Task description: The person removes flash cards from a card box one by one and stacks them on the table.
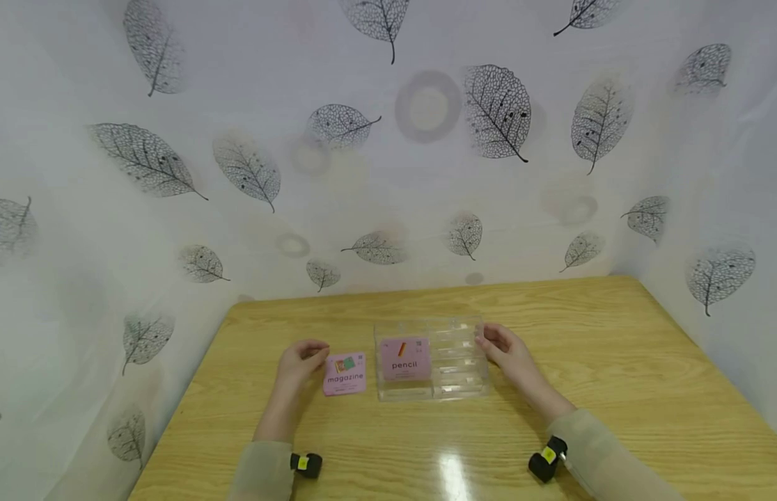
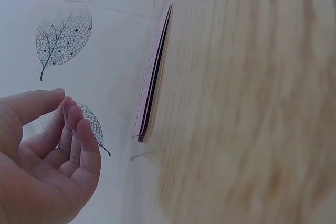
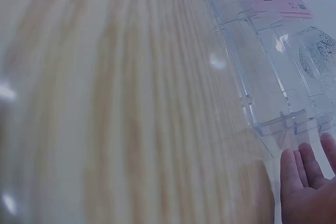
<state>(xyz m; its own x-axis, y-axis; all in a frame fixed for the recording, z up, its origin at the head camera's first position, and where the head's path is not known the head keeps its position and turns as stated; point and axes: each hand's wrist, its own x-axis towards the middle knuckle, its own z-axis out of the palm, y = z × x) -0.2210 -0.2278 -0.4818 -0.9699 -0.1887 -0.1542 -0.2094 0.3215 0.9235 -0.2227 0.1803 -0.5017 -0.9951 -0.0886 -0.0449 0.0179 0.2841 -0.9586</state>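
Note:
A small stack of pink cards (image 1: 345, 374), the top one reading "magazine", lies on the table. Just left of it is my left hand (image 1: 303, 363), fingers loosely bent and thumb tip close to the fingertips. In the left wrist view this hand (image 2: 58, 156) has nothing in it, and the cards (image 2: 152, 77) show edge-on, apart from it. A clear plastic organizer tray (image 1: 460, 390) stands right of the stack, with pink cards (image 1: 405, 358) reading "pencil" in its left compartment. Fairly straight fingers of my right hand (image 1: 509, 351) rest at the tray's right end.
The wooden table (image 1: 583, 334) reaches back to a white leaf-print cloth (image 1: 426, 188), which also hangs at both sides. Narrow divided slots (image 1: 460, 362) fill the tray's right part. A black wrist camera (image 1: 308, 465) is strapped to the left wrist, another (image 1: 547, 460) to the right.

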